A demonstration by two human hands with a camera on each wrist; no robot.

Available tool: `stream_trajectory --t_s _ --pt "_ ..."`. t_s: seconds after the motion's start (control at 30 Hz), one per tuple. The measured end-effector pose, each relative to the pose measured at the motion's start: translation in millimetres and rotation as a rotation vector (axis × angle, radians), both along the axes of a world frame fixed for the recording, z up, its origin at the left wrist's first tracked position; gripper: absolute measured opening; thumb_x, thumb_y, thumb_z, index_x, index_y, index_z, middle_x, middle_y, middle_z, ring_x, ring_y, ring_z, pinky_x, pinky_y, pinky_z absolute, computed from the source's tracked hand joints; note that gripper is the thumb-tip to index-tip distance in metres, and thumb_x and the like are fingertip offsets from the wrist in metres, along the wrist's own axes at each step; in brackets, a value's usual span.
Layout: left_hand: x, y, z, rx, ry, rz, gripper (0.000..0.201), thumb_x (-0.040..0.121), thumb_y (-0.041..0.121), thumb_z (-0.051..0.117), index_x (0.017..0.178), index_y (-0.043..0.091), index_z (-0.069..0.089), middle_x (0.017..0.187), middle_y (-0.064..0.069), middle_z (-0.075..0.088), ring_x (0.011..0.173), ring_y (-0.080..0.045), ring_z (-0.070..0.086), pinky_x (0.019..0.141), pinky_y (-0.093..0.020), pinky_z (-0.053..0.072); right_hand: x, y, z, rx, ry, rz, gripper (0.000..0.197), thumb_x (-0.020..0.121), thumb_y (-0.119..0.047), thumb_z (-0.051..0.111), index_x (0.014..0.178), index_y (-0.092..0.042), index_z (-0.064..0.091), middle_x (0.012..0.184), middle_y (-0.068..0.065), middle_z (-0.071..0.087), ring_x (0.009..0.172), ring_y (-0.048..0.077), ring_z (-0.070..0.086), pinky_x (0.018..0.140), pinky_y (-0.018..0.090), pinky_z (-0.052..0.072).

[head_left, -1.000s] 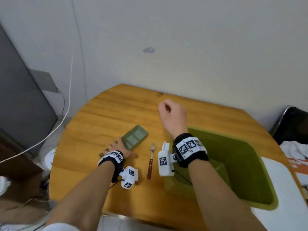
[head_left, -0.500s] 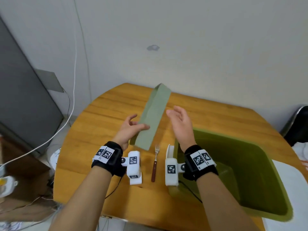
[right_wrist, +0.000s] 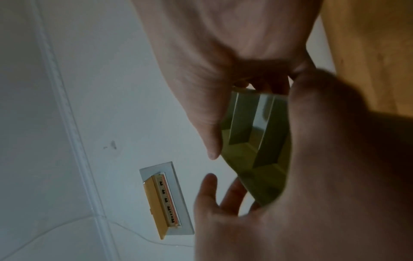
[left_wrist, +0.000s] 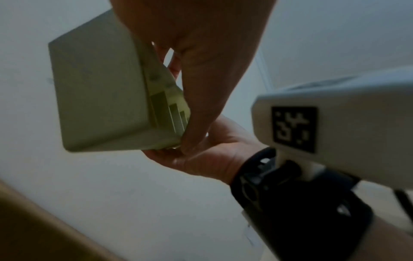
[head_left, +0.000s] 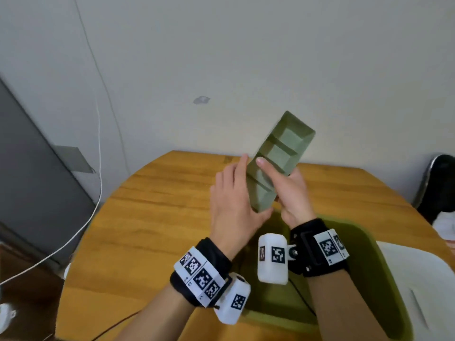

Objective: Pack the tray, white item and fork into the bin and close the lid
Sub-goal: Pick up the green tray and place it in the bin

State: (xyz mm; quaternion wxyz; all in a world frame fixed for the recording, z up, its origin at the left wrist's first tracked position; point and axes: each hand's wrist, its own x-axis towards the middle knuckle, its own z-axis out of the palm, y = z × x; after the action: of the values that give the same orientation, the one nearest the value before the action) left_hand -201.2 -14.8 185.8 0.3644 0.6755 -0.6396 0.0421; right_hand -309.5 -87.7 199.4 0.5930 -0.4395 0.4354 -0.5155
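Since half a second ago the divided green tray is rising off the round wooden table and turning its compartments toward the camera. The green bin is waiting open below, nothing visibly packed. Its long axis is tilting up and rightward. The left hand and right hand are both clamping its lower end.

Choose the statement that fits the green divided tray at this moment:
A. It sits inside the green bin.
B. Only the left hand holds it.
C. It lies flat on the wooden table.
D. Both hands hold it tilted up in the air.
D: the green divided tray is raised and tilted above the wooden table, with the left hand and the right hand both gripping its lower end.
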Motion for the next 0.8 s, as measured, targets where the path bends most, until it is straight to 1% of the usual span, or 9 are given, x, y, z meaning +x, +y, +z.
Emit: stream_trajectory --t_s 0.07,0.2,0.37,0.43,0.53,0.6,0.67,0.73,0.8 --pt "-20 -6 1 0.012 0.02 -0.094 0.115 0.062 0.048 0.084 0.154 0.013 0.024 0.133 0.003 0.045 0.118 -0.012 0.044 0.099 -0.03 0.045 -17 -10 0 -0.002 -0.039 -0.027 0.056 0.076 -0.026 0.09 0.125 -0.014 0.067 0.107 0.001 0.08 0.098 0.015 0.077 0.078 0.032 0.063" --pt "-43 -17 -3 0.073 0.14 -0.196 0.114 0.068 0.033 0.086 0.157 0.016 0.015 0.14 0.005 0.042 0.127 -0.008 0.041 0.109 -0.031 0.041 -43 -31 -11 0.022 0.034 -0.104 0.102 0.047 -0.039 0.103 0.133 -0.013 0.055 0.111 0.003 0.079 0.099 0.018 0.077 0.081 0.044 0.064" --pt "-62 -30 -13 0.095 0.203 -0.253 0.106 0.075 0.034 0.079 0.157 0.018 0.014 0.144 0.002 0.044 0.128 -0.014 0.046 0.107 -0.037 0.044 -67 -49 -21 -0.019 0.176 -0.103 0.088 0.059 -0.038 0.094 0.132 -0.021 0.047 0.111 -0.006 0.075 0.101 0.01 0.073 0.087 0.04 0.061" --pt "-68 -33 -15 0.094 0.251 -0.259 0.098 0.079 0.035 0.075 0.157 0.018 0.017 0.138 0.005 0.048 0.121 -0.009 0.051 0.102 -0.031 0.048 -75 -55 -24 -0.044 0.244 -0.087 0.084 0.061 -0.042 0.09 0.132 -0.023 0.048 0.112 -0.008 0.073 0.103 0.009 0.071 0.091 0.04 0.059" --pt "-70 -43 -16 0.052 0.499 -0.263 0.075 0.088 0.027 0.069 0.152 0.02 0.031 0.121 0.012 0.061 0.109 -0.004 0.059 0.087 -0.022 0.052 -89 -61 -28 -0.069 0.342 -0.045 0.081 0.06 -0.047 0.085 0.129 -0.025 0.05 0.114 -0.009 0.071 0.104 0.011 0.069 0.093 0.043 0.058" --pt "-63 -50 -17 -0.038 0.69 -0.159 0.051 0.093 0.019 0.065 0.141 0.017 0.047 0.109 0.006 0.069 0.104 -0.006 0.063 0.084 -0.023 0.051 -100 -63 -30 -0.106 0.432 0.004 0.077 0.061 -0.049 0.084 0.128 -0.026 0.051 0.115 -0.01 0.069 0.104 0.01 0.068 0.093 0.044 0.057" --pt "-49 -59 -23 -0.079 0.937 0.044 0.034 0.095 0.018 0.061 0.128 0.018 0.057 0.105 0.002 0.073 0.101 -0.01 0.065 0.091 -0.03 0.05 -112 -61 -30 -0.151 0.552 0.099 0.078 0.063 -0.049 0.084 0.129 -0.027 0.049 0.116 -0.011 0.067 0.104 0.01 0.066 0.092 0.043 0.057" --pt "-29 -68 -38 -0.018 1.167 0.267 0.031 0.094 0.015 0.056 0.126 0.018 0.058 0.115 -0.003 0.071 0.102 -0.013 0.063 0.101 -0.039 0.046 -124 -54 -29 -0.199 0.651 0.228 0.081 0.068 -0.045 0.085 0.135 -0.026 0.043 0.113 -0.014 0.066 0.102 0.008 0.066 0.09 0.039 0.057" --pt "-8 -72 -60 0.126 1.261 0.421 0.034 0.094 0.014 0.05 0.128 0.015 0.056 0.128 -0.006 0.064 0.113 -0.019 0.059 0.103 -0.041 0.042 -133 -43 -29 -0.257 0.768 0.409 0.09 0.073 -0.041 0.085 0.145 -0.027 0.032 0.109 -0.016 0.065 0.097 0.005 0.067 0.086 0.031 0.058"
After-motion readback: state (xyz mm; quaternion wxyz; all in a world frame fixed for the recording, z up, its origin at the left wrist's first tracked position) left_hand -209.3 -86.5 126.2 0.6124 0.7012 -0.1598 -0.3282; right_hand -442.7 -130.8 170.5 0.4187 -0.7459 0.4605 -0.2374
